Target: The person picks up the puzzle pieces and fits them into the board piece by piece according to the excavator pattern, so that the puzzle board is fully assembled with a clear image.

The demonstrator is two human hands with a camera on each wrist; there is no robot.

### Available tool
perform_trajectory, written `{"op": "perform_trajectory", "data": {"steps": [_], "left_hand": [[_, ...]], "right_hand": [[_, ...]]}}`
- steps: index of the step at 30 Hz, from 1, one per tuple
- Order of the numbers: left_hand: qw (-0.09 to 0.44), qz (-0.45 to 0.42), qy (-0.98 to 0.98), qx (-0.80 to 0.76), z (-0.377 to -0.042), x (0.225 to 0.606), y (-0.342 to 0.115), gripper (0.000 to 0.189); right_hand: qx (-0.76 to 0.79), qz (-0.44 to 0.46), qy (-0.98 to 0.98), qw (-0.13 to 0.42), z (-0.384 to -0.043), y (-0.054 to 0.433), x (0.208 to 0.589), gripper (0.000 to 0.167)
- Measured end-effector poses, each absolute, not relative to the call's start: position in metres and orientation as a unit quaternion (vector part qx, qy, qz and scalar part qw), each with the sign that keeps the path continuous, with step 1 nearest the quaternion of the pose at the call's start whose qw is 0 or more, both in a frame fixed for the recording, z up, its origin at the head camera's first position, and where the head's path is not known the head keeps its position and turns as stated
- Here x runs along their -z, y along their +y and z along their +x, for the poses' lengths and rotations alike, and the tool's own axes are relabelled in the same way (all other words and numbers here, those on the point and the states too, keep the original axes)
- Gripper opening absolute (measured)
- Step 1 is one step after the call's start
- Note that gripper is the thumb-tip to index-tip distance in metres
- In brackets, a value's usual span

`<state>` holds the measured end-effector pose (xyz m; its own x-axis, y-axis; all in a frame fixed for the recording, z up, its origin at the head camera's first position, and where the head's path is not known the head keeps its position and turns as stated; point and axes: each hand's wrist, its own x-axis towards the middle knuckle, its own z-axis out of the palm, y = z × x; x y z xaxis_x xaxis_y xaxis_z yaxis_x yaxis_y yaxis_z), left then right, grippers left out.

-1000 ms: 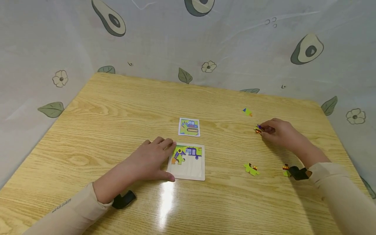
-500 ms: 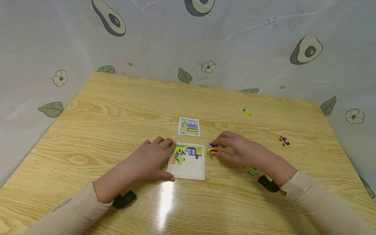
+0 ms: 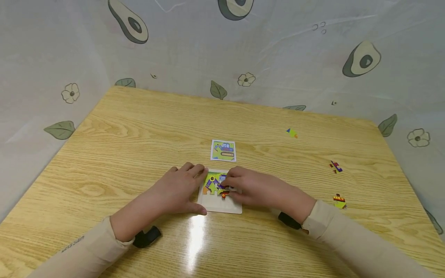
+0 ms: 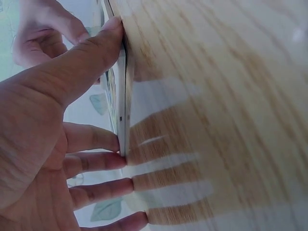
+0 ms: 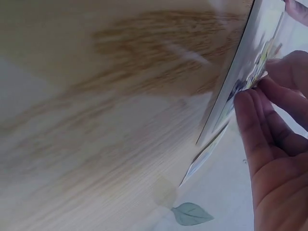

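Observation:
A square wooden puzzle board lies in front of me, its upper part filled with pieces of an excavator picture. My left hand spans its left side with fingers spread. In the left wrist view the thumb presses along the board's edge while the other fingertips touch the tabletop. My right hand is over the board's right half, pinching a puzzle piece with red, yellow and dark stripes between thumb and fingers. That piece overlaps the board's middle, just under the blue cab, and the hand partly hides it.
A small picture card of a blue excavator lies just beyond the board. Loose pieces lie to the right: a green one at the back, a red-and-purple one and a yellow-green one. A printed curtain hangs behind the table.
My right hand has carried the striped piece from the table's right side leftward onto the board. The left hand has stayed in place. The right forearm now covers a loose green piece.

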<state>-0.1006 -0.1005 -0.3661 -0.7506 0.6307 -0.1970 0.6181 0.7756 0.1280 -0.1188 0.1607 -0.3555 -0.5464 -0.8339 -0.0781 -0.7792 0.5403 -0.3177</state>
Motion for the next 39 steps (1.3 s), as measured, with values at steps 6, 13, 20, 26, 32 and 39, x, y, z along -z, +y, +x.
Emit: {"op": "perform_trajectory", "data": {"steps": [6, 13, 20, 26, 32, 39], "left_hand": [[0.11, 0.337, 0.935, -0.025, -0.101, 0.366, -0.1, 0.108], [0.114, 0.334, 0.935, -0.02, -0.102, 0.364, -0.099, 0.109], [0.11, 0.337, 0.935, -0.022, -0.101, 0.366, -0.1, 0.108], [0.107, 0.337, 0.935, -0.022, -0.101, 0.367, -0.099, 0.109], [0.107, 0.336, 0.935, -0.024, -0.101, 0.367, -0.1, 0.109], [0.107, 0.338, 0.935, -0.022, -0.101, 0.368, -0.1, 0.108]], "right_hand": [[0.083, -0.489, 0.864, 0.089, -0.119, 0.155, 0.357, 0.027], [0.055, -0.498, 0.863, 0.061, -0.116, 0.15, 0.355, 0.027], [0.022, -0.502, 0.863, 0.042, -0.114, 0.145, 0.358, 0.025], [0.013, -0.492, 0.87, 0.036, -0.11, 0.142, 0.358, 0.022], [0.006, -0.479, 0.877, 0.033, -0.107, 0.14, 0.359, 0.021], [0.001, -0.473, 0.881, 0.032, -0.106, 0.139, 0.362, 0.019]]}}
